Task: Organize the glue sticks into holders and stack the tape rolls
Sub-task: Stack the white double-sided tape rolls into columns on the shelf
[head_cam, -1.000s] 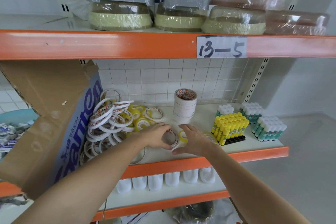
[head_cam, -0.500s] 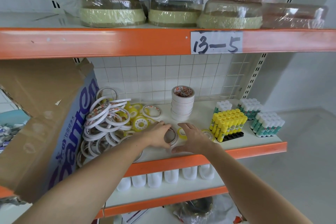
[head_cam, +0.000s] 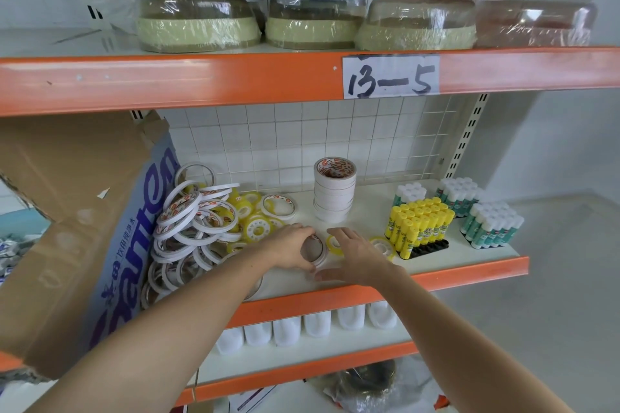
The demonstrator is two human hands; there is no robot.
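I'm looking down at the middle shelf (head_cam: pixel 469 265) w/ both hands at its front edge. My left hand (head_cam: pixel 295 246) is curling its fingers round a thin white tape roll (head_cam: pixel 317 250) lying flat on the shelf, gripping its left rim. My right hand (head_cam: pixel 355 255) is sitting just right of that roll, fingers fairly straight and spread, thumb lying along the shelf below the roll; it's touching, not gripping. A small yellow tape roll (head_cam: pixel 333 241) is peeking out under its fingers, and another yellow roll (head_cam: pixel 382 246) is lying just to its right.

Behind the hands, a stack of white tape rolls (head_cam: pixel 334 194) is standing upright near the back grid. To the left, a loose pile of thin rolls (head_cam: pixel 198 228) is leaning against a cardboard box (head_cam: pixel 84 228). To the right, yellow glue sticks (head_cam: pixel 419 223) are standing in a black holder (head_cam: pixel 432 248), w/ white-capped green glue sticks (head_cam: pixel 491 226) grouped beside and behind them.
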